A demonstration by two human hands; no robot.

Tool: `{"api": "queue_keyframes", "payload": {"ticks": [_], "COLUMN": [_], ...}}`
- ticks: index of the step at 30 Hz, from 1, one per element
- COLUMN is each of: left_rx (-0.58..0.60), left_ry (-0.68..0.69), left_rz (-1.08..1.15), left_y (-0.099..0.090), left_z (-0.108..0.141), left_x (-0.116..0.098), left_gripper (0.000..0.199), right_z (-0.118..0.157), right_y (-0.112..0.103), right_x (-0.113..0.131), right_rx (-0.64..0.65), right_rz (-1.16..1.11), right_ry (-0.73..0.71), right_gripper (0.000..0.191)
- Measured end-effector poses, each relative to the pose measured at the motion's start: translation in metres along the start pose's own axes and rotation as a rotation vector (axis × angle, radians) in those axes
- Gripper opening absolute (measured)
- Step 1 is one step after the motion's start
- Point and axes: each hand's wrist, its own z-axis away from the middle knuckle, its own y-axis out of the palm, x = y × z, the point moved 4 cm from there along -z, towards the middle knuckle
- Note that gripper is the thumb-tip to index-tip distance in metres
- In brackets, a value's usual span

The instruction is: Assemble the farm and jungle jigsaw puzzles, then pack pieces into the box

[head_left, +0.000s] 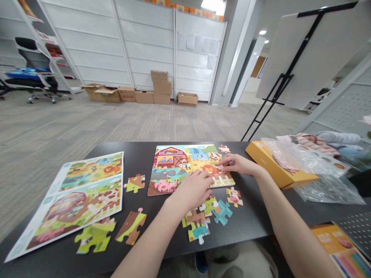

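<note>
A farm-animal jigsaw puzzle (pixel 171 164) lies mostly assembled on the black table. My left hand (pixel 194 188) rests palm down over its lower middle, fingers stretched across the pieces and covering part of the picture. At the right side of the puzzle, my right hand (pixel 238 164) has its fingertips closed on a puzzle piece (pixel 220 168), which they partly hide. Loose pieces lie around: a teal piece (pixel 222 212), a cow-face piece (pixel 234 196), a brown-and-teal piece (pixel 198 226) below my left hand, and a small pinkish piece (pixel 224 148) beyond the far right corner.
On the left, a printed picture sheet (pixel 87 193) overlaps a green piece (pixel 97 236); brown-green pieces (pixel 131 226) lie nearby. A yellow box (pixel 275 166) with plastic wrap (pixel 327 189) stands right. Cardboard boxes (pixel 162 92) line the far wall; a black-legged board stand (pixel 278 92) is behind right.
</note>
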Motion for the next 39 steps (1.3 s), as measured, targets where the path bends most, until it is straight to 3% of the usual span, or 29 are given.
{"api": "queue_keyframes", "payload": {"ticks": [23,33,39], "left_rx": [0.009,0.011,0.014], "left_ry": [-0.002,-0.005,-0.005], "left_rz": [-0.007,-0.019,-0.022], "left_y": [-0.001,-0.002,-0.001], "left_z": [0.000,0.000,-0.001], "left_x": [-0.002,-0.003,-0.003], "left_gripper": [0.021,0.020,0.020], "right_z": [0.000,-0.002,-0.003], "right_y": [0.008,0.011,0.013], "right_x": [0.005,0.003,0.006], "right_rx": [0.088,0.123,0.098], "right_rz": [-0.163,-0.254,-0.181], "right_ry": [0.067,0.082,0.088], "right_gripper": [0.056,0.052,0.042]}}
